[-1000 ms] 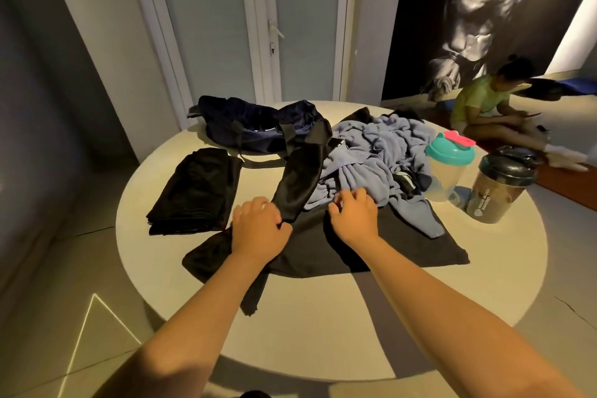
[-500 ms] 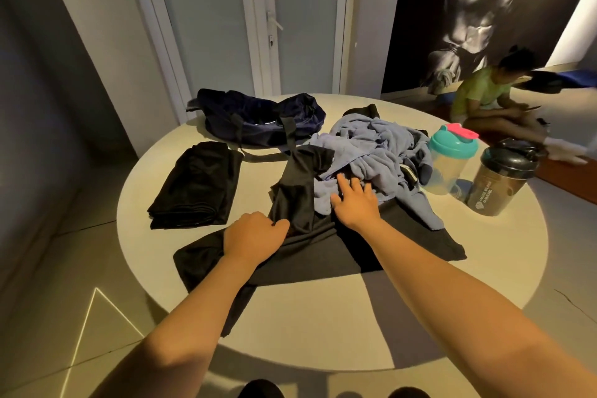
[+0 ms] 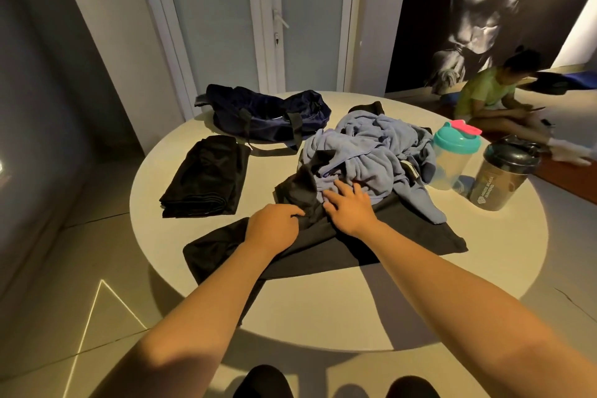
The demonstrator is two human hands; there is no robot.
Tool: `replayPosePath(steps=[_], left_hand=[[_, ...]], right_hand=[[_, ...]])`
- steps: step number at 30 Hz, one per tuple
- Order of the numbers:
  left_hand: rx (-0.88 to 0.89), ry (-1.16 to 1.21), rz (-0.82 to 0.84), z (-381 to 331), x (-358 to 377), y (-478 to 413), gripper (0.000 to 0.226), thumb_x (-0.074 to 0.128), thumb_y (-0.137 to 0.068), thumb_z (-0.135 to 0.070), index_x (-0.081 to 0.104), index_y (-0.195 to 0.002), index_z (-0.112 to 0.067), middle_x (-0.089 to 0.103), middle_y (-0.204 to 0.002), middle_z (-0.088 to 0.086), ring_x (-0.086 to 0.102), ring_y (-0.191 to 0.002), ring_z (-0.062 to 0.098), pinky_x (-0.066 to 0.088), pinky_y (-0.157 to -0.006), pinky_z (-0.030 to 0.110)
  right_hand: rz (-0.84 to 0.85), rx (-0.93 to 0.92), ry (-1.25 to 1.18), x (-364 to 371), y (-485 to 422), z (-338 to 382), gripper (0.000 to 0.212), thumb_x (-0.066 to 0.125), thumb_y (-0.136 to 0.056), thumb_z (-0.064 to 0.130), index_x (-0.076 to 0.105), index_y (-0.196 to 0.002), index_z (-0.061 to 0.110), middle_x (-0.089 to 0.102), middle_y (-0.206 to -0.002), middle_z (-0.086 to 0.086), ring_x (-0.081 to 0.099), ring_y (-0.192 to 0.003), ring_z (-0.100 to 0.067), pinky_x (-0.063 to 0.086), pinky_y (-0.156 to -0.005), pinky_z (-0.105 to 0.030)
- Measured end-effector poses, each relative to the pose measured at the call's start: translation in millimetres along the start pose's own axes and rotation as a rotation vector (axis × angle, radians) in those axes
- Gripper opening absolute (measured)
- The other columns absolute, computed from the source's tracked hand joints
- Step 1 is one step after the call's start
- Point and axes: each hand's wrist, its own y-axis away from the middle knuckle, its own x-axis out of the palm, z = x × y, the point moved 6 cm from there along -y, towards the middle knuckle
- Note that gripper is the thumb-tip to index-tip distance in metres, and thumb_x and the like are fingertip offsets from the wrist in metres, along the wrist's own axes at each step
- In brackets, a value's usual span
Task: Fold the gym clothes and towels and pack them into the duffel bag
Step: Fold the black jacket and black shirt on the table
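A black garment lies spread across the near half of the round table. My left hand grips a bunched fold of it near the middle. My right hand lies with fingers spread, pressing where the black cloth meets a crumpled light blue towel. A folded black garment sits at the left. The dark navy duffel bag rests at the table's far side, with its straps trailing toward the towel.
Two shaker bottles stand at the right: a clear one with a teal lid and a brown one with a black lid. A person sits on the floor beyond them. White doors stand behind the table.
The raised strip of black cloth has come down and now lies bunched beside the towel. My left hand has slid nearer with it. My right hand stays at the towel's edge with fingers spread.
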Motion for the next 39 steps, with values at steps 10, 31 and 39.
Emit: replayPosePath(steps=[10, 31, 39], left_hand=[[-0.054, -0.383, -0.091, -1, -1, 23, 0.044, 0.043, -0.098, -0.056, 0.051, -0.133, -0.030, 0.050, -0.141, 0.002, 0.042, -0.132, 0.028, 0.018, -0.118, 0.053], [0.043, 0.039, 0.365, -30, 6, 43, 0.049, 0.058, -0.088, -0.047, 0.039, -0.054, -0.017, 0.044, -0.061, -0.001, 0.043, -0.062, 0.020, 0.031, -0.060, 0.033], [0.197, -0.025, 0.295, -32, 31, 7, 0.059, 0.058, -0.093, -0.040, 0.044, -0.151, -0.032, 0.044, -0.155, -0.002, 0.043, -0.139, 0.025, 0.037, -0.114, 0.041]], right_hand=[[-0.221, 0.125, -0.252, -16, 20, 5, 0.044, 0.052, -0.100, 0.024, 0.048, -0.144, 0.021, 0.026, -0.149, -0.018, 0.027, -0.137, -0.039, 0.033, -0.113, -0.046], [-0.027, 0.121, -0.132, -8, 27, -12, 0.056, 0.039, -0.105, 0.028, 0.021, -0.154, 0.010, 0.019, -0.159, -0.018, 0.008, -0.149, -0.043, 0.010, -0.122, -0.051], [-0.055, 0.101, -0.232, -9, 8, -19, 0.042, 0.050, -0.101, 0.023, 0.044, -0.138, 0.003, 0.029, -0.136, -0.020, 0.037, -0.126, -0.039, 0.035, -0.111, -0.040]])
